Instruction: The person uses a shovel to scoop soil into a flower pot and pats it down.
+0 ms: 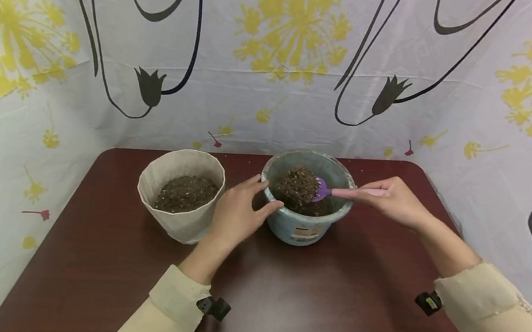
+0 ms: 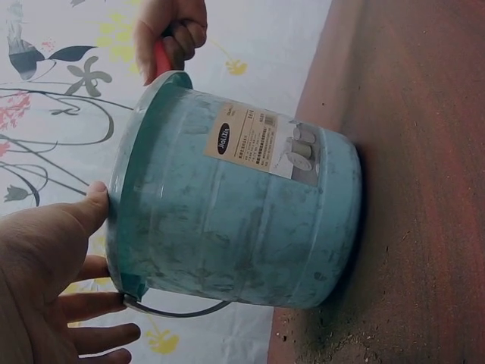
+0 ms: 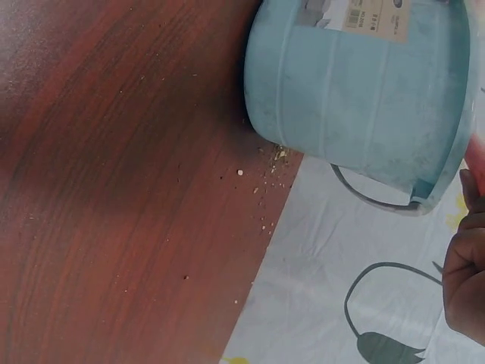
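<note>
A blue-green plastic bucket (image 1: 299,232) with a paper label stands on the table, with dark, crumbly soil (image 1: 298,185) inside. My right hand (image 1: 398,201) grips the pink handle of a small trowel (image 1: 358,193), whose purple blade is in the bucket against a heap of soil. At the bucket's left rim is my left hand (image 1: 238,208); its thumb (image 2: 92,208) touches the rim and its other fingers spread out fairly straight. A cream pot (image 1: 178,225) with a wavy rim stands left of that hand, partly filled with dark soil (image 1: 187,194).
The bucket's thin carrying handle (image 3: 371,199) hangs down at its side. Soil crumbs (image 3: 265,186) lie scattered on the dark red table (image 1: 326,315) near the bucket's base. A flower-printed white cloth (image 1: 274,115) hangs behind and beside the table.
</note>
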The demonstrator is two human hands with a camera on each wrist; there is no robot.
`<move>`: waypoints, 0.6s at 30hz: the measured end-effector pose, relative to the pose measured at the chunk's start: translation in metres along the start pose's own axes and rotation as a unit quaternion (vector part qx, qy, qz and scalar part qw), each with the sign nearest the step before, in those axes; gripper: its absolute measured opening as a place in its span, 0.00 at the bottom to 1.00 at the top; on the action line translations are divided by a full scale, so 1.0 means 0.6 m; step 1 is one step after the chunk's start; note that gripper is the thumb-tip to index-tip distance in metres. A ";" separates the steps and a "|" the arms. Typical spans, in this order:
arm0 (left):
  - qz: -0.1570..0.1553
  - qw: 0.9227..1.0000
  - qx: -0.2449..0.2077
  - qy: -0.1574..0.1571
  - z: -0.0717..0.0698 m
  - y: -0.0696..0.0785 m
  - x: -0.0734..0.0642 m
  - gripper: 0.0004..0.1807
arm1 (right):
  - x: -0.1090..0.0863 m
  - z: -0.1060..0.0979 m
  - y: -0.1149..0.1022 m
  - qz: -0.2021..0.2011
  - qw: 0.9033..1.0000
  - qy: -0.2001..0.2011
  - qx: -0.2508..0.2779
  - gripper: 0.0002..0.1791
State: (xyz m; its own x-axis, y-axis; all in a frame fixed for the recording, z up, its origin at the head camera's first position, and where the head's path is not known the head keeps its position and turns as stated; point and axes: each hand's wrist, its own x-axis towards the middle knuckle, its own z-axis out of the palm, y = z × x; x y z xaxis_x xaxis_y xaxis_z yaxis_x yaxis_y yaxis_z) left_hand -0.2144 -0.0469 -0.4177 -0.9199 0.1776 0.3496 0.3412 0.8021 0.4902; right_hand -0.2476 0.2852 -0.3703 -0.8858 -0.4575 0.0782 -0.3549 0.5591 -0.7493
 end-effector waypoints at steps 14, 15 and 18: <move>0.011 1.000 0.007 -0.016 -0.012 0.000 -0.003 0.38 | -0.001 -0.003 -0.009 0.014 1.000 0.015 -0.004 0.13; 0.014 1.000 0.006 -0.014 -0.014 0.000 -0.003 0.38 | 0.000 -0.004 -0.010 0.016 1.000 0.014 0.002 0.13; 0.026 1.000 0.007 -0.006 -0.023 -0.002 -0.004 0.36 | 0.001 -0.007 -0.013 0.024 1.000 0.009 0.016 0.13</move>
State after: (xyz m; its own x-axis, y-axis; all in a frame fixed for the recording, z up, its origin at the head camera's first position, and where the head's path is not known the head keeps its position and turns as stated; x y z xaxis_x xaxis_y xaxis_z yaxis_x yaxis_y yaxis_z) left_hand -0.2102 -0.0562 -0.4082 -0.9029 0.2263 0.3656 0.3867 0.7990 0.4605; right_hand -0.2468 0.2835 -0.3614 -0.9064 -0.4191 0.0533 -0.3028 0.5566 -0.7736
